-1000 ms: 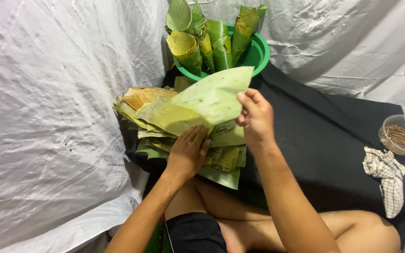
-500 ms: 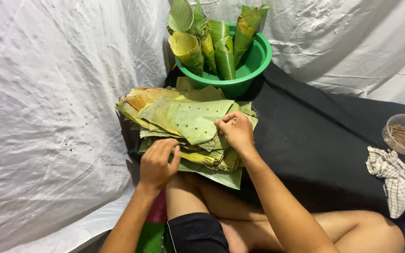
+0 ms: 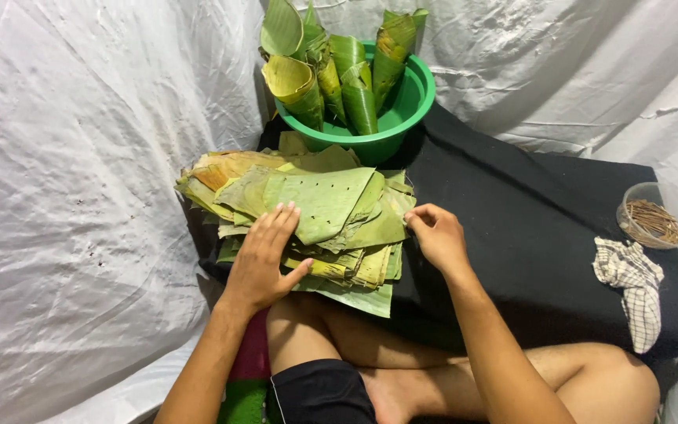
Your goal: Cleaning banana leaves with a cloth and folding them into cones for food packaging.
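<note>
A thick stack of cut banana leaf pieces (image 3: 331,212) lies on the black cloth (image 3: 535,235) in front of my crossed legs. My left hand (image 3: 264,259) rests flat on the stack's near left side, fingers spread on the top leaf. At the stack's right edge my right hand (image 3: 437,235) is curled, its fingertips pinching the edge of the leaves. Behind the stack stands a green plastic basin (image 3: 402,118) holding several rolled leaf cones (image 3: 331,71).
A clear bowl of thin brown sticks (image 3: 653,220) sits at the right edge of the cloth, with a checked rag (image 3: 633,283) beside it. Crinkled white plastic sheeting (image 3: 80,196) surrounds the cloth on the left and behind.
The leaf my right hand held up has been laid flat on the stack. My right hand has slid to the stack's right edge, and my left hand has moved back onto the top leaf.
</note>
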